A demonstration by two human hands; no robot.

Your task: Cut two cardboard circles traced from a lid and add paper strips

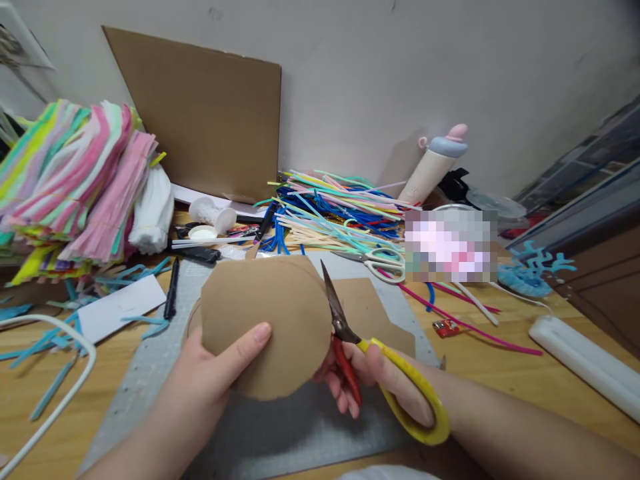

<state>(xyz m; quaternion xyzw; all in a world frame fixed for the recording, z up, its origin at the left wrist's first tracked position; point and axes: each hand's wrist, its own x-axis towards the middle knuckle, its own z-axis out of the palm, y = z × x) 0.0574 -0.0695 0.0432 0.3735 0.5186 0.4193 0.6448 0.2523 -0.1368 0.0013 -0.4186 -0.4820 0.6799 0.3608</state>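
Note:
A rounded piece of brown cardboard (265, 313) is held up over the grey cutting mat (145, 380). My left hand (215, 373) grips its left side, with the thumb flat on the face and the other fingers hidden behind. In my right hand (370, 373) are scissors (339, 323) with dark blades, one yellow handle and one red handle. The blades point up and lie at the right edge of the piece, where one blade is partly hidden. Another cut cardboard sheet (370, 307) lies on the mat behind.
Bundles of coloured pipe cleaners (80, 173) stand at the left, with loose ones (335, 207) heaped at the back. White-handled scissors (385, 263) lie beyond the cardboard. A large cardboard panel (210, 120) leans on the wall. A black pen (172, 290) and a white cable (87, 373) are at the left.

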